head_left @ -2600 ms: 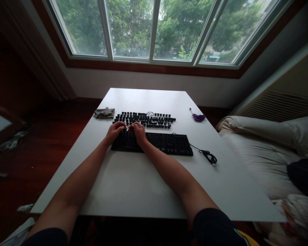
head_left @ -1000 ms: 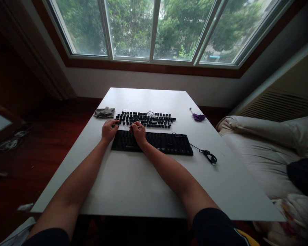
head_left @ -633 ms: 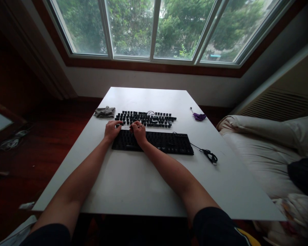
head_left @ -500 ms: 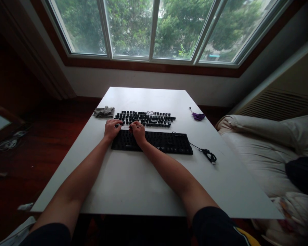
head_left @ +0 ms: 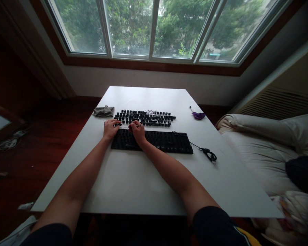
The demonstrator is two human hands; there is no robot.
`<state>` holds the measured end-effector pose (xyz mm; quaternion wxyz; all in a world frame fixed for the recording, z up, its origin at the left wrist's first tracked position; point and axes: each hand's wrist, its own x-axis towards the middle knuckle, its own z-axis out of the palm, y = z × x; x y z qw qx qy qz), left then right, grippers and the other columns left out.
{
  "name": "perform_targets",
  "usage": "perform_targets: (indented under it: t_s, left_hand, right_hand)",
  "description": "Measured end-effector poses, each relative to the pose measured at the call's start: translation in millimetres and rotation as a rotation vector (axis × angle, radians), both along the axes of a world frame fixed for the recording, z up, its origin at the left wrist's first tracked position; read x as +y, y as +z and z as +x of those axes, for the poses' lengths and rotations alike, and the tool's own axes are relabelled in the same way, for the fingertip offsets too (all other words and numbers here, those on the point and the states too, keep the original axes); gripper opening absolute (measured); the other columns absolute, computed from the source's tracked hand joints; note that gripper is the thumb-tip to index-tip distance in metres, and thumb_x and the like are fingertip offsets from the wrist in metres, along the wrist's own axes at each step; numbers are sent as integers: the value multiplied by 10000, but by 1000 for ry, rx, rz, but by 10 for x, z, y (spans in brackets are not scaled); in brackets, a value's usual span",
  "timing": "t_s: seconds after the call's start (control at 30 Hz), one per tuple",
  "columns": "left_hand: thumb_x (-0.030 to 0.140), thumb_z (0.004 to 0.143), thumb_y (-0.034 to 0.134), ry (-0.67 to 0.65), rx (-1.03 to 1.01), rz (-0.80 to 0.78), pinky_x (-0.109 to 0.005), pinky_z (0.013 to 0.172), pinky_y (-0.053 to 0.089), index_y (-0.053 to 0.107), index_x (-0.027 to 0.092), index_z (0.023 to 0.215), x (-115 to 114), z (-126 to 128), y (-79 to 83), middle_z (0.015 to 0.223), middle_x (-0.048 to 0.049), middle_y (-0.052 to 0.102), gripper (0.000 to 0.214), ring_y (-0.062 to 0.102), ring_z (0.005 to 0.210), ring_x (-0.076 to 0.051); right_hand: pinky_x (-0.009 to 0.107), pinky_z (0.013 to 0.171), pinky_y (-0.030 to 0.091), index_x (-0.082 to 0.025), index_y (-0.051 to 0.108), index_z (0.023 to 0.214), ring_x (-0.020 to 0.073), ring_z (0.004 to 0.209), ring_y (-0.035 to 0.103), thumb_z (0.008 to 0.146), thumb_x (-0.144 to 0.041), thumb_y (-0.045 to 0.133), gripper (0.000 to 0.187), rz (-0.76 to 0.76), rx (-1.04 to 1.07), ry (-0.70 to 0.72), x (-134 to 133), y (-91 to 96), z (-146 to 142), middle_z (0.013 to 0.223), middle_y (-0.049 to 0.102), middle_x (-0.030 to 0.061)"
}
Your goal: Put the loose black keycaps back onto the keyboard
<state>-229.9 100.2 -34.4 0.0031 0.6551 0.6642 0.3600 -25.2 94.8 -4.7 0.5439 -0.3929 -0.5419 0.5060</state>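
A black keyboard (head_left: 164, 141) lies across the white table (head_left: 133, 184), its cable (head_left: 207, 154) coiled at the right. Behind it, several loose black keycaps (head_left: 146, 118) are laid out in rows. My left hand (head_left: 110, 128) rests at the keyboard's far left corner, fingers curled and touching the nearest keycaps at the row's left end. My right hand (head_left: 137, 131) sits over the keyboard's back edge, fingers pinched on a thin wire-like tool (head_left: 138, 125).
A crumpled grey cloth (head_left: 103, 111) lies at the table's left edge. A purple item (head_left: 198, 115) sits at the right rear. Light bedding (head_left: 267, 143) is beside the table on the right. A wide window (head_left: 154, 30) is ahead, dark wood floor at left.
My left hand left the right hand, reached out to the left end of the keycap rows and stays there. My right hand has hardly moved.
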Motion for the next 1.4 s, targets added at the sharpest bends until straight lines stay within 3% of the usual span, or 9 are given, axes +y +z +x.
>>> perform_targets:
  t_s: [0.77, 1.07, 1.4]
  left_hand:
    - [254, 836, 594, -11, -9, -36, -439, 1088, 370, 805, 289, 998, -25, 35, 20, 1081, -28, 761, 268, 600, 1117, -269]
    - [135, 816, 505, 48, -74, 39, -425, 1063, 396, 789, 258, 982, -148, 114, 140, 1060, -18, 765, 351, 588, 1110, -262]
    - [213, 864, 538, 65, -23, 0, -465, 1052, 373, 798, 283, 992, -229, 275, 262, 889, -20, 777, 298, 596, 1017, -279]
  right_hand:
    - [230, 549, 444, -212, 595, 698, 137, 576, 600, 810, -361, 547, 192, 13, -7, 9, 11, -15, -10, 630, 628, -24]
    - [227, 551, 439, -212, 608, 709, 132, 569, 591, 817, -361, 542, 195, 21, -27, -1, 10, -32, -6, 632, 633, -29]
    - [231, 570, 448, -217, 606, 711, 136, 583, 600, 831, -357, 535, 197, 22, -43, 4, -6, -4, -2, 633, 636, -30]
